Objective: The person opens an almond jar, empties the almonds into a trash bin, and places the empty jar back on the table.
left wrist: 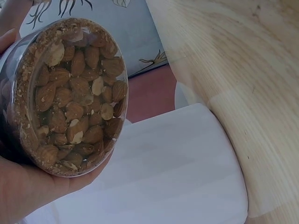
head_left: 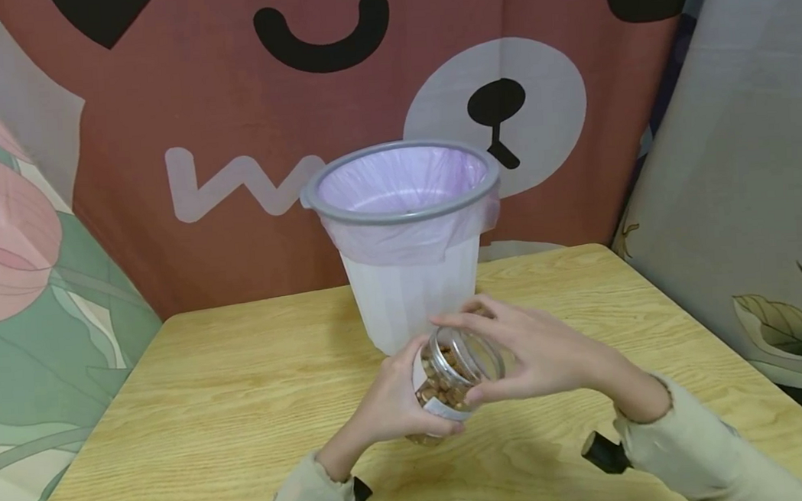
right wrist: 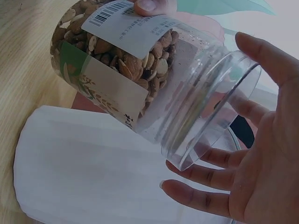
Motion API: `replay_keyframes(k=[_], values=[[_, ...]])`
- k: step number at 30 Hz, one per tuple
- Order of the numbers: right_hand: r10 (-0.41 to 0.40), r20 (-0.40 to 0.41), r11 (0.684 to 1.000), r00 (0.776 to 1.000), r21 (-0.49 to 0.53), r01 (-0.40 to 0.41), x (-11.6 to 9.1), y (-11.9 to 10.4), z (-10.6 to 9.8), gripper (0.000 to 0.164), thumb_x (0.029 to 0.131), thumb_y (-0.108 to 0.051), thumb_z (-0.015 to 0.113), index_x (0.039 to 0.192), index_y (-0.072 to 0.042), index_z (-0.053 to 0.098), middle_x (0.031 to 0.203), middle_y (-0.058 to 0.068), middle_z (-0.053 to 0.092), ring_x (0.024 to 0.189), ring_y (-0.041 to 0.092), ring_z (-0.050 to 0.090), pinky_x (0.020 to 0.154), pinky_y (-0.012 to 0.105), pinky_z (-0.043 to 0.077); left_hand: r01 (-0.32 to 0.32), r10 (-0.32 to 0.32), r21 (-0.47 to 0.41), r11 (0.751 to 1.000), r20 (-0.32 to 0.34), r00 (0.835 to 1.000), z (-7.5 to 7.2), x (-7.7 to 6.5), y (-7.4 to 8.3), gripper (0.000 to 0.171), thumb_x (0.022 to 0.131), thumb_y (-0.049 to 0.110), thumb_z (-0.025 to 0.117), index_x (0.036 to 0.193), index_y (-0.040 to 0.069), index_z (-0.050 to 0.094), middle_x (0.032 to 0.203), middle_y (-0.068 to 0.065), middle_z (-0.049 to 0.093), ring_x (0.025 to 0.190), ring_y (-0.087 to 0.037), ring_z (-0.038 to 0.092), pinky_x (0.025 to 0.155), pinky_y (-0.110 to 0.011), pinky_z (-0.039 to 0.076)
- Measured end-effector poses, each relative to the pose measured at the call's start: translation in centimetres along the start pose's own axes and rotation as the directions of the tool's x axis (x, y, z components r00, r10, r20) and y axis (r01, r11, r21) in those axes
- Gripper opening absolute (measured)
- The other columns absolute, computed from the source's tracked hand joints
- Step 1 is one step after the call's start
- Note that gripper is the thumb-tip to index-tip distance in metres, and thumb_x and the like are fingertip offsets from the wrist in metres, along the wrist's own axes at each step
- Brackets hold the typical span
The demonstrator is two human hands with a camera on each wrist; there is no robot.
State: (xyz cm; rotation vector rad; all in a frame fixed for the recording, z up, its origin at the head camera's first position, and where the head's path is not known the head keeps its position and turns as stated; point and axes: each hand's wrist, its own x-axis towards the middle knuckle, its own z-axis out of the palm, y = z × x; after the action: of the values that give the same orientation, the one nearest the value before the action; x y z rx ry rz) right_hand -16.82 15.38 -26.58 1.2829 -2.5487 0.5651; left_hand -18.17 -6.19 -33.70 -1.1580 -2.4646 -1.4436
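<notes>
A clear plastic jar [head_left: 436, 394] of almonds is tilted above the table, its mouth toward the right. My left hand [head_left: 391, 400] grips it round the body, thumb along the label. In the left wrist view, almonds [left wrist: 77, 100] and brown crumbs show through the jar's base. A white label with a barcode and a green patch wrap the jar in the right wrist view. My right hand [head_left: 545, 349] holds the clear lid [right wrist: 243, 88] by its rim, thumb and fingers spread round it. The lid overlaps the jar's mouth in the right wrist view.
A white trash bin [head_left: 414, 296] stands behind the hands, with a grey rim ring [head_left: 406, 218] and a purple liner bag [head_left: 396, 174]. Beneath is a wood-grain table [head_left: 244, 390]. Printed cloths [head_left: 226, 100] hang at the back and both sides.
</notes>
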Motion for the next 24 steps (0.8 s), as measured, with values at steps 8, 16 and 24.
replay_keyframes(k=[8, 16, 24], values=[[0.04, -0.034, 0.999, 0.999, 0.028, -0.039, -0.6, 0.3, -0.3, 0.065, 0.072, -0.051, 0.066, 0.127, -0.023, 0.045, 0.109, -0.008, 0.044, 0.073, 0.008, 0.049, 0.056, 0.022, 0.042, 0.01, -0.01, -0.005, 1.0, -0.006, 1.0, 0.0, 0.0, -0.1, 0.087, 0.053, 0.024, 0.085, 0.127, 0.012, 0.04, 0.105, 0.002, 0.057, 0.088, -0.012, 0.055, 0.073, -0.026, 0.047], [0.06, -0.053, 0.998, 0.997, 0.021, -0.059, -1.1, 0.4, -0.4, 0.067, 0.071, -0.051, 0.068, 0.125, -0.019, 0.043, 0.114, -0.007, 0.046, 0.083, 0.007, 0.053, 0.067, 0.029, 0.047, 0.013, -0.014, -0.005, 1.0, -0.012, 1.0, -0.2, -0.1, 0.0, 0.09, 0.052, 0.025, 0.086, 0.128, 0.01, 0.039, 0.105, 0.003, 0.058, 0.09, -0.011, 0.056, 0.075, -0.027, 0.047], [0.088, -0.062, 0.995, 0.994, 0.056, -0.085, -1.7, 0.5, -0.4, 0.065, 0.07, -0.048, 0.069, 0.122, -0.022, 0.041, 0.113, -0.01, 0.046, 0.095, 0.009, 0.05, 0.067, 0.027, 0.047, 0.014, -0.014, 0.013, 1.0, -0.028, 1.0, -0.2, -0.1, -0.1, 0.091, 0.051, 0.026, 0.086, 0.128, 0.009, 0.04, 0.104, 0.003, 0.058, 0.089, -0.011, 0.055, 0.075, -0.027, 0.047]])
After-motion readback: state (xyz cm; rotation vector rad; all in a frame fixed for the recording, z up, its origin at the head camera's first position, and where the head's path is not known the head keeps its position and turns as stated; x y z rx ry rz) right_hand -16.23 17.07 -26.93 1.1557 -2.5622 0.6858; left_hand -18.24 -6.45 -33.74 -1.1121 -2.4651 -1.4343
